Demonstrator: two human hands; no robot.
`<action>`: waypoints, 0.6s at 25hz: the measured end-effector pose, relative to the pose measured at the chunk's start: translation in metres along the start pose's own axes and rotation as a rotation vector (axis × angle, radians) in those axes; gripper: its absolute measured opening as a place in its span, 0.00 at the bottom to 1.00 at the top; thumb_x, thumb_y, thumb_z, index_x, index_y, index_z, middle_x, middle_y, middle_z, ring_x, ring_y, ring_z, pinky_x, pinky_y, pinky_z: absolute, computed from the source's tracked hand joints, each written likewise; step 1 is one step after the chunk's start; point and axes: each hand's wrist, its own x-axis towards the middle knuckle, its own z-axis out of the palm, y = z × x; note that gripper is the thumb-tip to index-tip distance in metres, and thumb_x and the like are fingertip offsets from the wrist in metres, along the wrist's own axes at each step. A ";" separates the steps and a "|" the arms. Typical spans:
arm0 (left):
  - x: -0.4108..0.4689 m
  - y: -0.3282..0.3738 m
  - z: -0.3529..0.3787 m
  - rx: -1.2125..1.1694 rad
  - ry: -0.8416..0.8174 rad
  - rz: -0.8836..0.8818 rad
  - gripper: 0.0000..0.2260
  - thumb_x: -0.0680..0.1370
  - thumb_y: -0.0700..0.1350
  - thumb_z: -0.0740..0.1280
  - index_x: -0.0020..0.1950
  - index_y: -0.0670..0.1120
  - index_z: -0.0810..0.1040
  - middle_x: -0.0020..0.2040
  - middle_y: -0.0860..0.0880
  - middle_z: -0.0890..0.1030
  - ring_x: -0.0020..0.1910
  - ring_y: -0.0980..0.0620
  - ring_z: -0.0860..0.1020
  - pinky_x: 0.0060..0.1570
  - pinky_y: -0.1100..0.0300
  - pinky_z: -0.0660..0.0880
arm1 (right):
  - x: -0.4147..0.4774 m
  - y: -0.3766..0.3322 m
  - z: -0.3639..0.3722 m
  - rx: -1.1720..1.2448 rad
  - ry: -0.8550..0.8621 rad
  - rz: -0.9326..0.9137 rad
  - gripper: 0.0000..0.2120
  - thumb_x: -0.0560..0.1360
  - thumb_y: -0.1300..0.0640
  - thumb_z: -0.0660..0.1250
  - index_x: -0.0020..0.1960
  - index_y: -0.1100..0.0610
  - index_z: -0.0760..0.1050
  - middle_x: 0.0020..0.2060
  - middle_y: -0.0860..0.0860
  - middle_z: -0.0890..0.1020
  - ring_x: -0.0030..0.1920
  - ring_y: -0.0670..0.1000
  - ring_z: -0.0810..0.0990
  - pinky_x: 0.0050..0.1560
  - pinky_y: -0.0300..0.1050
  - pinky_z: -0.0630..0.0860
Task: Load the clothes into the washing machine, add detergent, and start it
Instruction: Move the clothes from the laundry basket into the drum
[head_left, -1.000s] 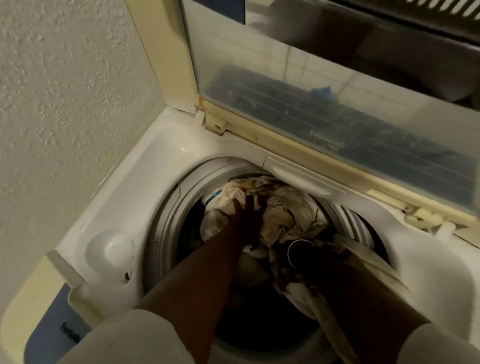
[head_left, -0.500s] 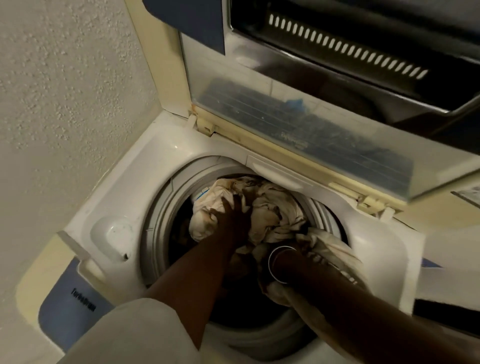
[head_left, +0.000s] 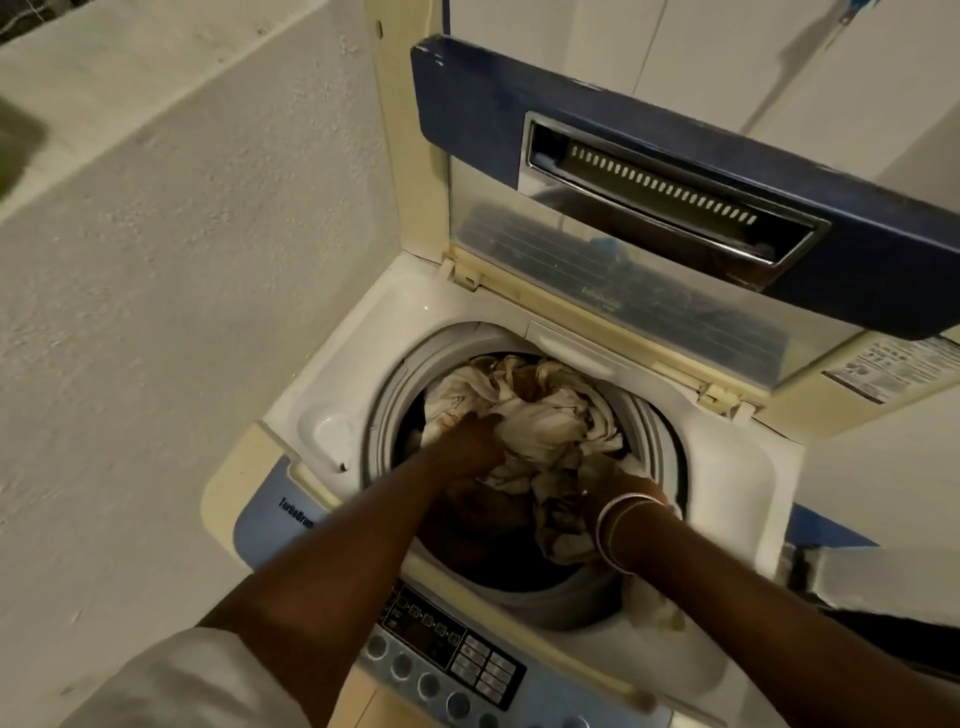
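Pressing a cream bundle of clothes (head_left: 524, 421) into the washing machine (head_left: 727, 467) drum: the left hand (head_left: 467, 447) grip closes on folds at nine o'clock; the right hand (head_left: 623, 493), largely buried at four o'clock, cannot be told. Soft, light, shapeless fabric likely handles best gathered in bunched handfuls.

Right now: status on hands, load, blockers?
Left hand pressing on cream clothes in the drum. Right hand buried in the fabric, grip unclear. Lid up; cloth over front rim.
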 end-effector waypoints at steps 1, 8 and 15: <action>-0.004 -0.007 -0.003 0.014 -0.024 -0.052 0.25 0.81 0.47 0.66 0.76 0.42 0.65 0.75 0.40 0.66 0.75 0.42 0.64 0.72 0.58 0.59 | 0.004 -0.002 -0.001 -0.052 -0.048 -0.077 0.27 0.78 0.47 0.66 0.73 0.56 0.67 0.70 0.57 0.72 0.69 0.58 0.72 0.67 0.51 0.71; -0.018 -0.020 -0.029 -0.374 0.262 -0.311 0.15 0.82 0.44 0.57 0.61 0.41 0.80 0.58 0.40 0.81 0.54 0.43 0.81 0.55 0.52 0.79 | 0.057 -0.068 -0.010 1.240 0.019 -0.322 0.08 0.78 0.54 0.67 0.56 0.53 0.78 0.51 0.55 0.82 0.49 0.56 0.82 0.46 0.48 0.76; -0.014 -0.009 -0.014 0.170 0.087 0.076 0.41 0.76 0.55 0.70 0.81 0.49 0.49 0.80 0.41 0.54 0.79 0.40 0.53 0.75 0.45 0.55 | 0.099 -0.046 0.024 0.416 0.512 -0.024 0.51 0.68 0.36 0.71 0.80 0.47 0.46 0.78 0.60 0.48 0.78 0.67 0.49 0.70 0.67 0.60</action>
